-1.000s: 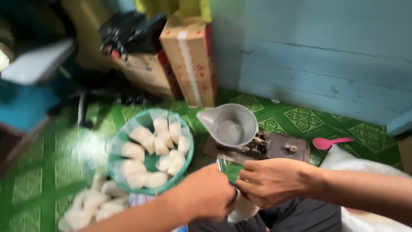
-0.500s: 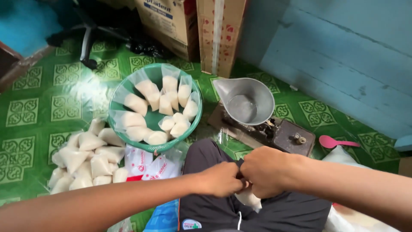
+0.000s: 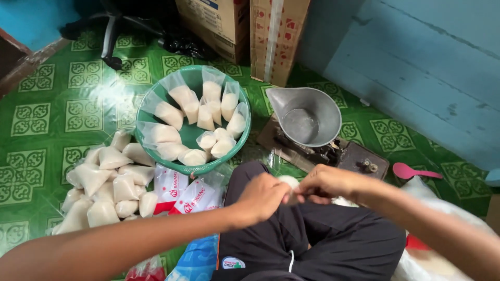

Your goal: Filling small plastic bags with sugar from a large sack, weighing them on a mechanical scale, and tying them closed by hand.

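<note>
1. Small plastic bag (image 3: pixel 289 183) of white grains sits at the frame centre, over the person's lap, pinched between both hands; mostly hidden, only a rounded white bulge shows between them.
2. Left hand (image 3: pixel 263 196) comes in from 8 o'clock, fingers curled tight on the bag's near side, grip clenched on it.
3. Right hand (image 3: pixel 328 183) comes in from 4 o'clock, fingertips pinching the bag's top, grip also closed on it; the two hands touch.
4. Bag look: clear film, white filling, plump; neck not visible, cannot tell if tied.
5. Green basket (image 3: pixel 194 77) at 11 o'clock from the hands, holding open-topped filled bags standing and leaning.
6. Pile of closed bags (image 3: pixel 107 182) on the floor at 9 o'clock, just beside the basket.
7. Metal scale pan (image 3: pixel 307 117) at 12 o'clock, on a dark scale base (image 3: pixel 359 158), near the right hand.
8. Pink spoon (image 3: pixel 414 171) at 3 o'clock on the green patterned floor (image 3: pixel 47 114).
9. Cardboard boxes (image 3: pixel 250 26) at the top, against the blue wall (image 3: pixel 416 67).
10. Red-and-white printed packets (image 3: pixel 182 192) lie below the basket, at 9 o'clock of the left hand.
</note>
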